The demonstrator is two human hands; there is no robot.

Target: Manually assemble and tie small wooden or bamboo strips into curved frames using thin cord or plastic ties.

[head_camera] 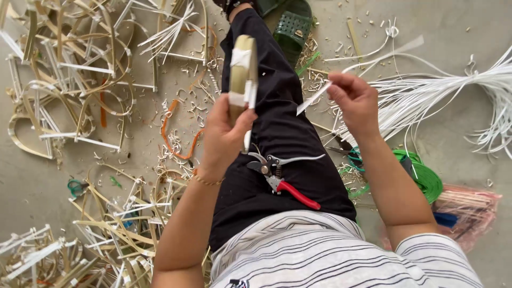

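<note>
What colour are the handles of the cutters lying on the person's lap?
One handle of the cutters is red, the other bare silver metal; the head view shows it plainly.

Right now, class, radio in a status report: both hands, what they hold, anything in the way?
Left hand grips bamboo hoop. Right hand pinches white strip. Pruning shears rest on lap. Nothing between hands.

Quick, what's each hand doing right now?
Left hand: closed on a bent bamboo strip bound with white strip.
Right hand: pinch grip, closed on the end of a white strip.
</note>
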